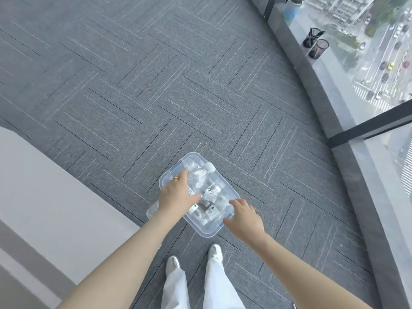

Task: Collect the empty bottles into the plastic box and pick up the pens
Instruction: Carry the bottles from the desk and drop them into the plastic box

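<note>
While fingers (229,202) curl, left hand (176,195) grips bottle (198,177).

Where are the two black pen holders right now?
Head view, upper right: the two black mesh pen holders stand side by side on the window ledge, far from the plastic box.

Clear glossy plastic box (169,175), matt grey carpet (133,97)

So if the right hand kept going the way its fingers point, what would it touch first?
Probably the rim of the plastic box, which the right hand already grips or nearly touches; just beyond lie the empty bottles.
</note>
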Demonstrator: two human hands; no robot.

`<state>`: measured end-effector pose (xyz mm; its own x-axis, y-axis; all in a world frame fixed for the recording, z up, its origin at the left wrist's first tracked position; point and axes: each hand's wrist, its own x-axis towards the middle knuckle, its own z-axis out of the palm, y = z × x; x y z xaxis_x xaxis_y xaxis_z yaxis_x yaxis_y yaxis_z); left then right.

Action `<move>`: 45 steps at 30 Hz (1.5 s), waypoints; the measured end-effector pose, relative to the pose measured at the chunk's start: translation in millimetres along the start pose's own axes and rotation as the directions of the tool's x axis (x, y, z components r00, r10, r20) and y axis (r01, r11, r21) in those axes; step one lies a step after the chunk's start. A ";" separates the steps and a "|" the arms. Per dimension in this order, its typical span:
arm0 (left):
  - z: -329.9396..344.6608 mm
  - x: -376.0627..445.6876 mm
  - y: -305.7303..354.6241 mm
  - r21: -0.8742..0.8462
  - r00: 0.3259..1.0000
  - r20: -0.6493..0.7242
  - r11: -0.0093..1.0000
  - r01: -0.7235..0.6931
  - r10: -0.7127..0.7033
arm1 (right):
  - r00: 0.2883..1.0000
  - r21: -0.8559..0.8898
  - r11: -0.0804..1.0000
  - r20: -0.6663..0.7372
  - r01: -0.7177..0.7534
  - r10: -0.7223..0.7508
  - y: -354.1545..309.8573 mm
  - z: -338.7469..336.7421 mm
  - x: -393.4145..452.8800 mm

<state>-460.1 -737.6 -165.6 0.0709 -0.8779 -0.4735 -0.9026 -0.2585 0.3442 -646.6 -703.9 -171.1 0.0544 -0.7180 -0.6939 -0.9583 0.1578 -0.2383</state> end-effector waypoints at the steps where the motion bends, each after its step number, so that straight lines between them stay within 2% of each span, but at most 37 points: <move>1: 7.1 9.1 0.1 0.059 1.000 0.003 0.998 -0.025 0.025 | 1.000 0.000 1.000 0.002 0.000 0.000 1.7 4.5 3.0; 5: 27.0 29.5 -6.4 0.182 0.999 0.041 0.983 -0.031 0.023 | 0.999 -0.022 1.000 0.043 -0.006 0.007 7.4 22.5 12.5; 12: 33.3 3.9 -22.3 0.115 0.999 0.042 0.993 -0.019 0.014 | 0.998 -0.048 0.998 0.049 0.041 -0.039 -3.1 26.3 14.5; 22: -11.6 -77.9 -50.9 -0.152 0.988 -0.079 0.981 0.123 -0.136 | 0.992 -0.101 0.987 0.014 0.129 -0.128 -25.8 -3.5 -11.9; 26: -36.8 -133.9 -70.0 -0.291 0.968 -0.076 0.934 0.206 -0.238 | 0.964 -0.129 0.956 0.063 0.264 -0.258 -58.6 -14.9 -38.0; 31: -67.0 -205.2 -92.2 -0.417 0.912 -0.150 0.861 0.291 -0.381 | 0.851 -0.212 0.830 0.238 0.515 -0.467 -124.8 -20.0 -80.2; 33: -78.4 -234.7 -104.5 -0.501 0.880 -0.169 0.808 0.311 -0.444 | 0.780 -0.257 0.743 0.317 0.618 -0.539 -155.5 -23.0 -101.5; 36: -93.7 -279.6 -127.6 -0.578 0.822 -0.202 0.743 0.339 -0.533 | 0.672 -0.296 0.604 0.352 0.740 -0.651 -202.2 -26.4 -139.3; 42: -107.9 -368.9 -173.0 -0.683 0.665 -0.305 0.643 0.346 -0.682 | 0.457 -0.449 0.267 0.393 0.853 -0.798 -278.2 -16.4 -220.7; 45: -111.1 -411.1 -197.0 -0.731 0.599 -0.320 0.594 0.337 -0.734 | 0.379 -0.465 0.169 0.406 0.869 -0.832 -309.4 2.1 -257.8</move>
<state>-264.3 -370.5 51.3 0.8409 -0.4650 -0.2770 -0.2016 -0.7441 0.6369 -363.5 -566.2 80.1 0.9316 -0.1281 -0.3400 -0.2448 -0.9128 -0.3270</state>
